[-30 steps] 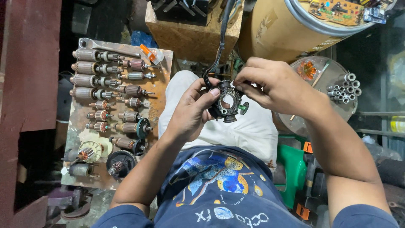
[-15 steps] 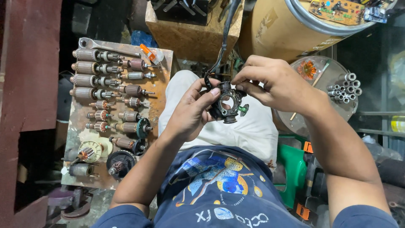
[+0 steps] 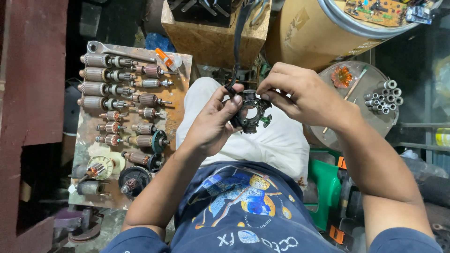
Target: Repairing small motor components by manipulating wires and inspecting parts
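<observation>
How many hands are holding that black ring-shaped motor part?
2. Left hand grips the left side of the black ring-shaped motor part; right hand pinches its upper right edge.

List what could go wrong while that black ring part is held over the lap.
The black ring-shaped part is pinched only by fingertips of the left hand and right hand, above the lap; a slip might drop it among floor clutter. The black cable attached to it hangs taut from above and may tug it. The motor armatures lie loose beside the left elbow; a nudge could scatter them.
</observation>
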